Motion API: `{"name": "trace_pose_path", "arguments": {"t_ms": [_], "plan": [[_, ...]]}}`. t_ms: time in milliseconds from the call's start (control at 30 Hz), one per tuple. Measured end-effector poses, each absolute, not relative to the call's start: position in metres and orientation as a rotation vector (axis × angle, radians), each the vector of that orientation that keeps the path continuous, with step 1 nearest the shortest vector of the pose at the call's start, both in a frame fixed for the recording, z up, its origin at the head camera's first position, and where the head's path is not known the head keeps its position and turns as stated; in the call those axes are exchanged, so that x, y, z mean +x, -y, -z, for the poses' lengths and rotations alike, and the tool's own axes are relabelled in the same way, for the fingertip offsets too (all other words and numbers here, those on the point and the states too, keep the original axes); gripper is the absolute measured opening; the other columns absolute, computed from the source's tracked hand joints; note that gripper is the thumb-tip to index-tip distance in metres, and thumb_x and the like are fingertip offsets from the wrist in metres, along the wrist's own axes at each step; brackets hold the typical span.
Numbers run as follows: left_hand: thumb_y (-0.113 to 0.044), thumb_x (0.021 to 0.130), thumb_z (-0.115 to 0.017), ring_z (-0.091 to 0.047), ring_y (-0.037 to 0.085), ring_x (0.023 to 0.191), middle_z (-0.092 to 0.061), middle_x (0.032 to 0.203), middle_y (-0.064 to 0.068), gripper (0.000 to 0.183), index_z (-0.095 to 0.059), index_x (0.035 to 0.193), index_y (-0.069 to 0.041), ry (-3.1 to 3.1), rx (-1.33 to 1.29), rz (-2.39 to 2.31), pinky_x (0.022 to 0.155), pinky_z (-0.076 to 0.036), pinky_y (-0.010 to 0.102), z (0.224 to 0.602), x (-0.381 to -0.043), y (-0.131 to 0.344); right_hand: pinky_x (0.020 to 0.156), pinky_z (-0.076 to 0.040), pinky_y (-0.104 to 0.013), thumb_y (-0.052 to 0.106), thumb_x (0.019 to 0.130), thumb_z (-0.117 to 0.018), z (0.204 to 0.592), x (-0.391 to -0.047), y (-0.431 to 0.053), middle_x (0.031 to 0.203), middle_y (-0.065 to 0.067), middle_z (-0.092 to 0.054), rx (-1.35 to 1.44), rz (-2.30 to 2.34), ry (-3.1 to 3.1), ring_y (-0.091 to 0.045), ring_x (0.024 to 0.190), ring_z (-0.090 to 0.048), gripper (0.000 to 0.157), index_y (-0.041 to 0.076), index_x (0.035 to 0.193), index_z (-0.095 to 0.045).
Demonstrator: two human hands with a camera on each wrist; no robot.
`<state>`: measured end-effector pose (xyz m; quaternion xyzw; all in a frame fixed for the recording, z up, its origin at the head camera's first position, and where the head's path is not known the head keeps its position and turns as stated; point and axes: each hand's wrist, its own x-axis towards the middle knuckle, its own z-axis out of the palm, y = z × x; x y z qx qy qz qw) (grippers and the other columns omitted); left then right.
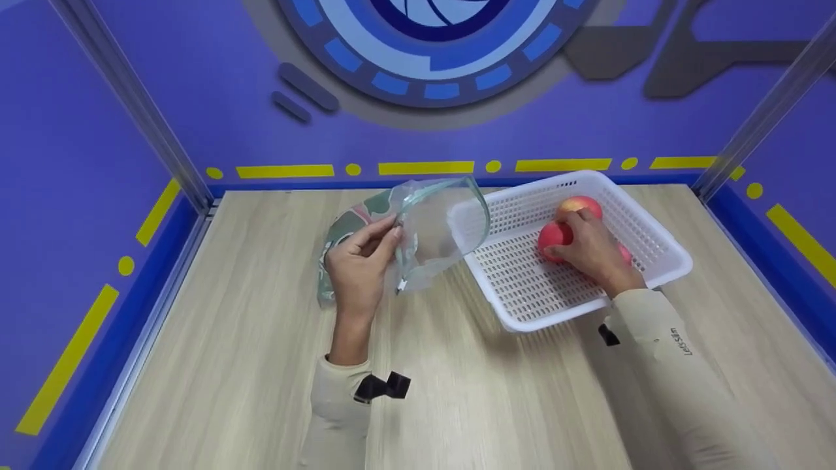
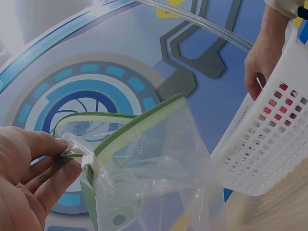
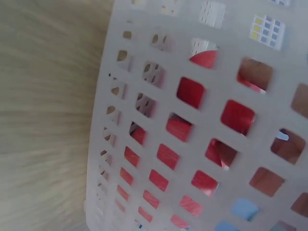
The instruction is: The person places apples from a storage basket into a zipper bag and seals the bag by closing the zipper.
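My left hand (image 1: 356, 274) pinches the rim of a clear zip bag (image 1: 434, 228) between thumb and fingers, beside its white slider (image 2: 90, 166). The bag's green-edged mouth gapes toward the basket, and a patterned part hangs behind the hand. Inside the white plastic basket (image 1: 522, 322), my right hand (image 1: 595, 251) curls its fingers over a red apple (image 1: 554, 240). Another apple (image 1: 581, 205), red and yellow, lies just behind it. A third apple (image 1: 626, 253) is mostly hidden under the right hand. In the right wrist view, red fruit (image 3: 168, 156) shows through the basket's holes.
The basket stands at the right on a wooden table (image 1: 261, 391), its left rim close to the bag. Blue printed panels (image 1: 215, 78) enclose the back and sides, with metal posts (image 1: 144, 98) at the corners.
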<state>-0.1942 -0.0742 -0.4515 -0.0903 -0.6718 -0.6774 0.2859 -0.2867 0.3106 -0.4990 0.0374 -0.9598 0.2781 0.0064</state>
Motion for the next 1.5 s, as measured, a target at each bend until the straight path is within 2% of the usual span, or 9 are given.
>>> {"name": "trace_pose_path", "arguments": {"t_ms": [267,433,667,900,1033,1267,1433,1500], "plan": [[-0.002,0.095,-0.08,-0.076,0.021,0.086,-0.08,0.106,0.005,0.021,-0.081,0.115,-0.002,1.776,-0.233,1.782,0.068,-0.062,0.024,0.451,-0.195,0.075,0.109,-0.046,-0.065,0.025,0.089,-0.089,0.499,-0.286,-0.308,0.137,-0.016,-0.056,0.137,-0.916,3.007,-0.041,0.12,-0.055,0.065,0.011,0.142,-0.055],[-0.002,0.095,-0.08,-0.076,0.021,0.087,-0.08,0.107,0.006,0.022,-0.081,0.117,-0.002,1.782,-0.234,1.794,0.071,-0.063,0.026,0.451,-0.194,0.075,0.107,-0.048,-0.064,0.027,0.09,-0.089,0.499,-0.286,-0.307,0.134,-0.016,-0.06,0.144,-0.98,2.968,-0.04,0.119,-0.056,0.062,0.01,0.14,-0.057],[-0.001,0.095,-0.08,-0.077,0.025,0.089,-0.08,0.107,0.009,0.022,-0.08,0.116,0.0,1.775,-0.239,1.81,0.075,-0.064,0.027,0.451,-0.194,0.074,0.109,-0.047,-0.064,0.03,0.09,-0.089,0.494,-0.278,-0.303,0.139,-0.018,-0.06,0.168,-1.109,2.795,-0.041,0.124,-0.055,0.067,0.007,0.145,-0.058],[-0.002,0.095,-0.08,-0.078,0.022,0.093,-0.08,0.107,0.007,0.022,-0.081,0.117,-0.001,1.791,-0.251,1.793,0.08,-0.064,0.031,0.451,-0.194,0.074,0.106,-0.053,-0.054,0.032,0.087,-0.091,0.479,-0.266,-0.281,0.139,-0.011,-0.062,0.255,-1.185,2.563,-0.031,0.123,-0.061,0.07,0.01,0.146,-0.061],[-0.002,0.095,-0.08,-0.078,0.021,0.092,-0.08,0.107,0.005,0.022,-0.081,0.117,-0.001,1.794,-0.247,1.794,0.08,-0.064,0.032,0.451,-0.194,0.074,0.105,-0.056,-0.044,0.035,0.087,-0.09,0.461,-0.256,-0.264,0.139,-0.007,-0.062,0.291,-1.22,2.468,-0.027,0.122,-0.063,0.07,0.011,0.146,-0.061],[-0.004,0.095,-0.08,-0.078,0.021,0.091,-0.08,0.106,0.006,0.022,-0.08,0.117,-0.001,1.806,-0.254,1.79,0.082,-0.064,0.032,0.45,-0.193,0.072,0.103,-0.055,-0.027,0.024,0.086,-0.092,0.431,-0.239,-0.235,0.138,-0.002,-0.066,0.445,-1.267,2.286,-0.019,0.119,-0.067,0.064,0.01,0.142,-0.066],[-0.004,0.096,-0.079,-0.078,0.02,0.092,-0.079,0.106,0.007,0.022,-0.079,0.118,0.0,1.814,-0.269,1.818,0.084,-0.064,0.033,0.448,-0.191,0.069,0.103,-0.054,-0.027,0.002,0.082,-0.092,0.413,-0.225,-0.214,0.137,-0.01,-0.067,0.587,-1.339,2.15,-0.018,0.12,-0.066,0.063,-0.001,0.14,-0.065],[-0.004,0.096,-0.079,-0.078,0.02,0.092,-0.079,0.106,0.007,0.022,-0.078,0.118,0.0,1.818,-0.277,1.822,0.084,-0.064,0.033,0.448,-0.19,0.068,0.103,-0.054,-0.027,-0.002,0.08,-0.092,0.411,-0.223,-0.208,0.137,-0.013,-0.067,0.64,-1.336,2.125,-0.019,0.121,-0.065,0.065,-0.004,0.138,-0.065]]}}
